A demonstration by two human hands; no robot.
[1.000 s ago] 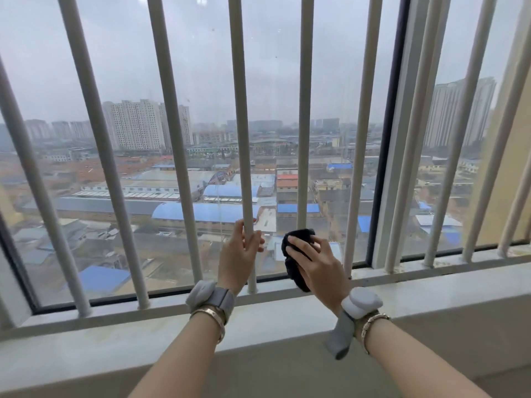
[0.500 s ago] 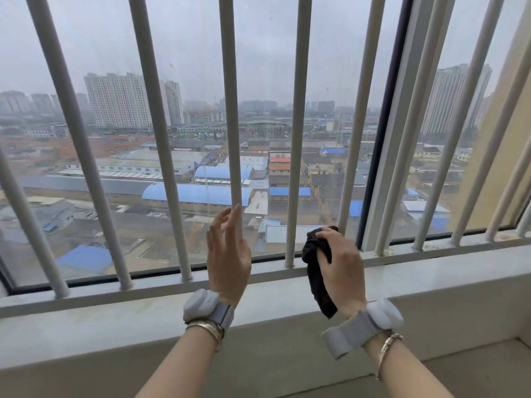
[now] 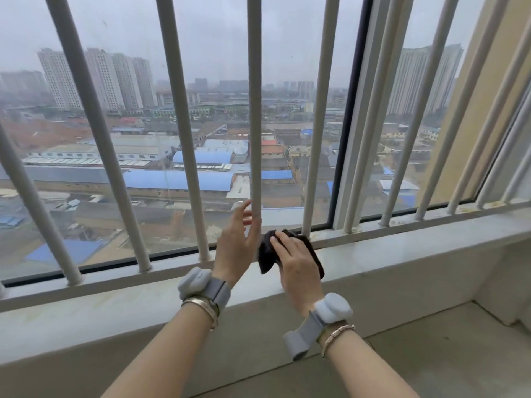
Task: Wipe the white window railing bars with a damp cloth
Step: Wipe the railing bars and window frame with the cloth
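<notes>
**A:** ok going left to right, what's actually different from half a second back? The 3 bars [image 3: 100,139] on the left look untouched by either hand right now.

**B:** yeah, nothing happening over there. The change is in the middle. The left hand [image 3: 235,242] was floating in front of the glass with its fingers spread and off the metal; now it's up against the centre bar [image 3: 254,110], fingers fairly straight and resting along the low part of it. I can't tell if the thumb goes round the back, so I'd call it touching, not gripping.

**A:** and the cloth?

**B:** the dark cloth [image 3: 265,254] was held up off the sill [image 3: 402,248], hanging down from the fist. Now the right hand [image 3: 298,262] has dropped with it: fingers curled over the bunched cloth, pressing it low, just right of the centre bar and right by the foot of the next bar [image 3: 319,124]. The far edge of the cloth seems to touch that foot, but the hand hides the contact.

**A:** so 1 bar done, moving on?

**B:** that's my guess. The cloth has shifted 1 bar to the right compared with 1 second ago, so I reckon it's starting at the bottom of the next one. Still 5 or so bars [image 3: 431,124] further right past the frame [image 3: 356,124], well away from the cloth, so plenty left to do.
</notes>
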